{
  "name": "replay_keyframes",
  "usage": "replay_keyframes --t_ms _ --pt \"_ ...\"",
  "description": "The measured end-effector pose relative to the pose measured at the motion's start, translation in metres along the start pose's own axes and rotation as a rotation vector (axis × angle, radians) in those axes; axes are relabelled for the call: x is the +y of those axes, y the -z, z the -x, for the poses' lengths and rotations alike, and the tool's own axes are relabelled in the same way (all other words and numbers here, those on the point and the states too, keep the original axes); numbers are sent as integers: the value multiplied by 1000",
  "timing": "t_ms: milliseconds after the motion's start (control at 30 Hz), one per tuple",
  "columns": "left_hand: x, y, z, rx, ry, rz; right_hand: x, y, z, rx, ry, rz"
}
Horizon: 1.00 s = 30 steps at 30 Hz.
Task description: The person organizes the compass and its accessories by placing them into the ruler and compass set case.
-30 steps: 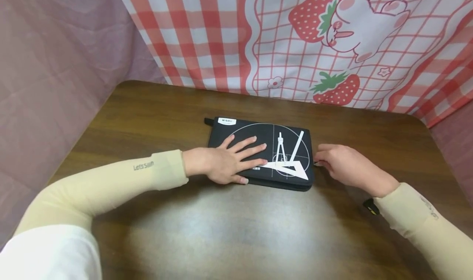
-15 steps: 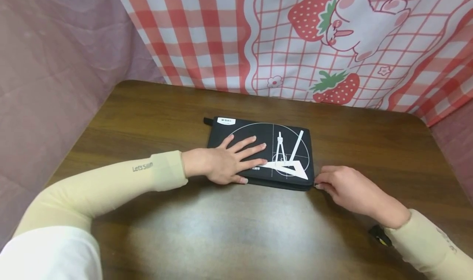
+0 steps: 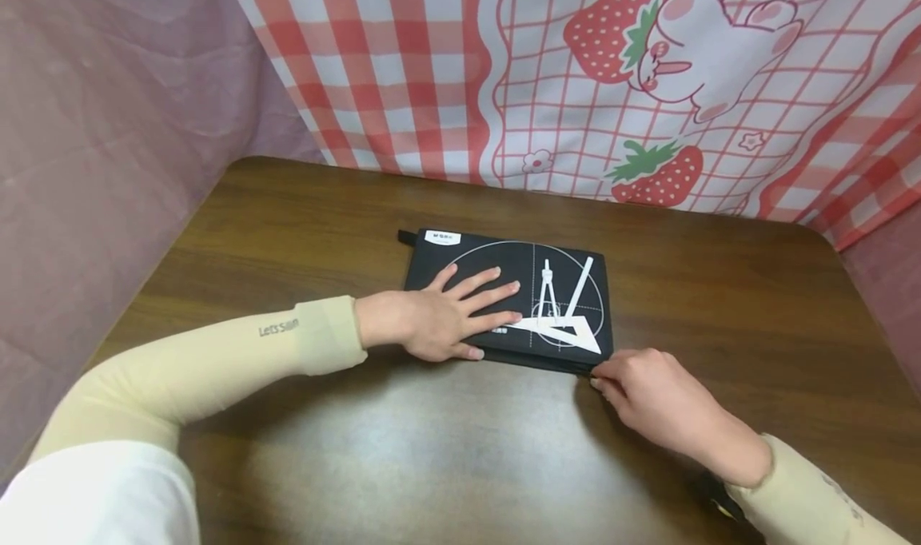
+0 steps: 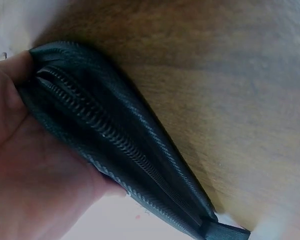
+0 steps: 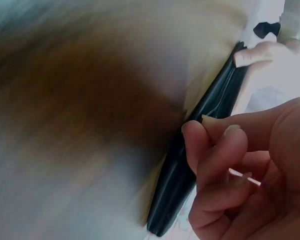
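A flat black zip case (image 3: 504, 257) with a printed compass, ruler and set square lies on the wooden table. My left hand (image 3: 439, 321) rests on its top with fingers spread, the thumb near the front edge. In the left wrist view the zipper (image 4: 112, 135) runs along the case's side, its two rows parting near the thumb. At the case's front right corner my right hand (image 3: 655, 389) pinches the zipper pull between thumb and index finger; the pull is mostly hidden. The right wrist view shows those pinching fingertips (image 5: 192, 129) close against the zippered side.
A brown wooden table (image 3: 432, 449) spreads around the case. A red checked cloth (image 3: 403, 73) with strawberries hangs behind it, and a pinkish curtain (image 3: 129, 89) hangs at the left. A fabric loop (image 3: 406, 237) sticks out at the case's back left corner.
My right hand has moved towards me along the case's right side, then round the front right corner, pinching the pull throughout. The left hand and the case have stayed in place.
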<state>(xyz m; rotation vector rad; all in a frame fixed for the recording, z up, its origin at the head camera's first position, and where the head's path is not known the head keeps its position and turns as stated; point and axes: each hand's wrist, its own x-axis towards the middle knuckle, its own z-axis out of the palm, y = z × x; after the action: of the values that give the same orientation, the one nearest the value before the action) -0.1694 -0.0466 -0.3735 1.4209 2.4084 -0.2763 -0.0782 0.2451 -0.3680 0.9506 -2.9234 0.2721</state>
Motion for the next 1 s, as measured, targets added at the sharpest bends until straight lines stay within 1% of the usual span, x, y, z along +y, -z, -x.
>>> replay_keyframes --t_ms 233,367,533,833,1000 --pt "1 1 1 6 4 -10 -16 -5 -9 -24 -68 -15" --pt "1 1 1 9 4 -13 -26 -10 -18 -27 -83 -32" --pt "1 0 1 6 5 -12 -37 -14 -30 -25 -64 -63" --pt "2 -1 1 23 1 -29 -54 -18 -53 -70 -8 -81" --pt "2 -1 1 14 5 -25 -62 -20 -64 -91 19 -96"
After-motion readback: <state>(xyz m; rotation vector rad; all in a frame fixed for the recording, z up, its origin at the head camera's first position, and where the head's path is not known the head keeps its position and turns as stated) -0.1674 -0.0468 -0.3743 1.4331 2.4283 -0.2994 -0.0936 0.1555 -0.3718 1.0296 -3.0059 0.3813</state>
